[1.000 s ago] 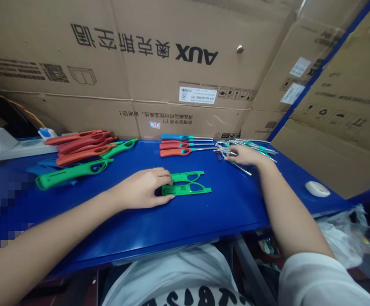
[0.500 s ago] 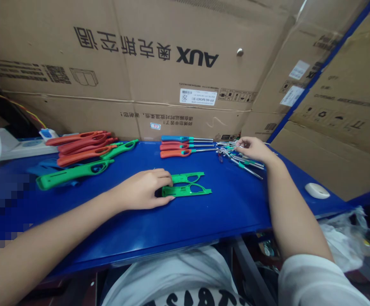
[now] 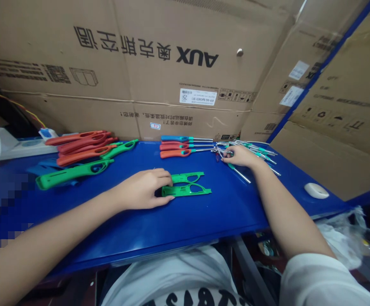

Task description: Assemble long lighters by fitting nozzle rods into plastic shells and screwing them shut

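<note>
My left hand [image 3: 149, 189] is closed around the left ends of two green plastic shells [image 3: 200, 191], which lie side by side on the blue table. Further right, my right hand [image 3: 238, 156] pinches the wired end of a metal rod with a teal collar [image 3: 241, 173]. Beyond that hand, several more such rods [image 3: 268, 151] lie in a loose pile. Three lighters, blue [image 3: 175, 138], red [image 3: 172, 146] and orange [image 3: 174, 153], are lined up behind the shells, their metal tips pointing right.
Red, orange and green handle shells [image 3: 83, 144] are heaped at the back left beside a white power strip [image 3: 28, 148]. A white oval object [image 3: 317, 191] sits at the right. Cardboard [image 3: 134, 85] stands behind the blue table [image 3: 118, 233].
My right hand has moved left and slightly nearer, and one rod under it has shifted the same way. Other rods now lie spread to its right. My left hand stays on the green shells.
</note>
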Demonstrator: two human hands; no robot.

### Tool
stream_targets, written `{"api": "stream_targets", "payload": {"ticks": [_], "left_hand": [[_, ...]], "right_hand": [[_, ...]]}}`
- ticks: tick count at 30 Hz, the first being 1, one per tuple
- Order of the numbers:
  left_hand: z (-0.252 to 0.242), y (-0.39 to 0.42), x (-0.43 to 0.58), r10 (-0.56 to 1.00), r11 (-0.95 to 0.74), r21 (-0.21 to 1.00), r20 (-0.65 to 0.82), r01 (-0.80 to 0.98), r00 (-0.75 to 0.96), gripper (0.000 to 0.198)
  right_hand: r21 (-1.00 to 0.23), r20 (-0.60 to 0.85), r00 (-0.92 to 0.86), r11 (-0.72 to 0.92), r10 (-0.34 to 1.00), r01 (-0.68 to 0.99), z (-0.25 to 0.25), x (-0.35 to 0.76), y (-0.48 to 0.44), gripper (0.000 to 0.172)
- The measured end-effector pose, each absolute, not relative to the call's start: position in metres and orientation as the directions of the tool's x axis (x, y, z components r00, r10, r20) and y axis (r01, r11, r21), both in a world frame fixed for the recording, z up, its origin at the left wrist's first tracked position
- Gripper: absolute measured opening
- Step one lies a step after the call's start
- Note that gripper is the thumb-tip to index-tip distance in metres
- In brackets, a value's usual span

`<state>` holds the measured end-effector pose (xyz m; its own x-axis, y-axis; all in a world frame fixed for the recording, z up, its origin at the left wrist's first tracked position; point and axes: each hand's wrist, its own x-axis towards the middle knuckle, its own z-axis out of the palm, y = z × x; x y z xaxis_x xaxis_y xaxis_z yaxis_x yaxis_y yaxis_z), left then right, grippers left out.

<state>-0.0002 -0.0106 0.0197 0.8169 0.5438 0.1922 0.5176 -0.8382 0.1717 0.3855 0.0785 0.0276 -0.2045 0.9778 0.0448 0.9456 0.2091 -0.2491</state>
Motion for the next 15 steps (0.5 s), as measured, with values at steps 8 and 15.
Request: {"api": "stream_targets", "payload": {"ticks": [8, 15], "left_hand": [[0.0191, -0.0097, -0.0009, 0.543, -0.838, 0.169, 0.188, 0.518, 0.818, 0.029], [0.0195, -0.0102, -0.0005, 0.534, -0.845, 0.176, 0.218, 0.505, 0.817, 0.026]], "right_hand": [[-0.232, 0.123, -0.128, 0.154, 0.984, 0.960, 0.0258, 0.3862, 0.0819, 0.010], [-0.219, 0.147, -0.146, 0.176, 0.978, 0.960, 0.0218, 0.3937, 0.0836, 0.011]]}}
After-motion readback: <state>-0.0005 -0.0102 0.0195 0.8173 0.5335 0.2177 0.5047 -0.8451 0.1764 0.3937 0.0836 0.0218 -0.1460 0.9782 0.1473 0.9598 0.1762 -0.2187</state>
